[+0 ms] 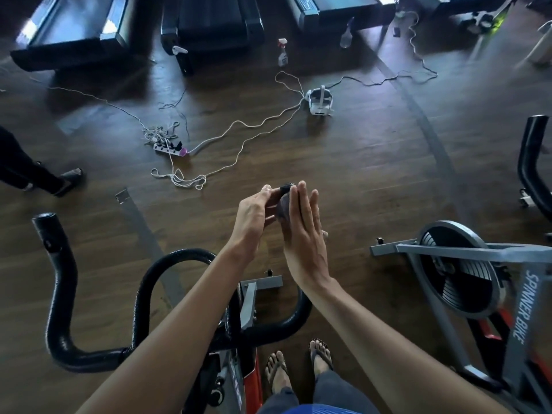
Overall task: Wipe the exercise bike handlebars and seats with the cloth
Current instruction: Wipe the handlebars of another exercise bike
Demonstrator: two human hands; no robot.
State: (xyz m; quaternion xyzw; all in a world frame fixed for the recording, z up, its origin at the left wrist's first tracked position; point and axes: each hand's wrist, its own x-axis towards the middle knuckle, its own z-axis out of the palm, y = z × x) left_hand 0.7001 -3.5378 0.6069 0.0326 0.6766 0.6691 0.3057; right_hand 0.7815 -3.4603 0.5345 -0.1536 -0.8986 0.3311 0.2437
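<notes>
Both hands are raised in front of me, above the black handlebars of the exercise bike. My left hand pinches a small, dark bunched cloth between thumb and fingers. My right hand lies flat against the cloth's right side, fingers straight and together. Most of the cloth is hidden between the two palms. The handlebar's centre loop passes under my left forearm. No seat is in view.
A grey spinner bike stands at the right, with another black handlebar beyond it. White cords and a power strip lie on the wooden floor with a headset and a spray bottle. Treadmills line the back. A person's leg is at the left.
</notes>
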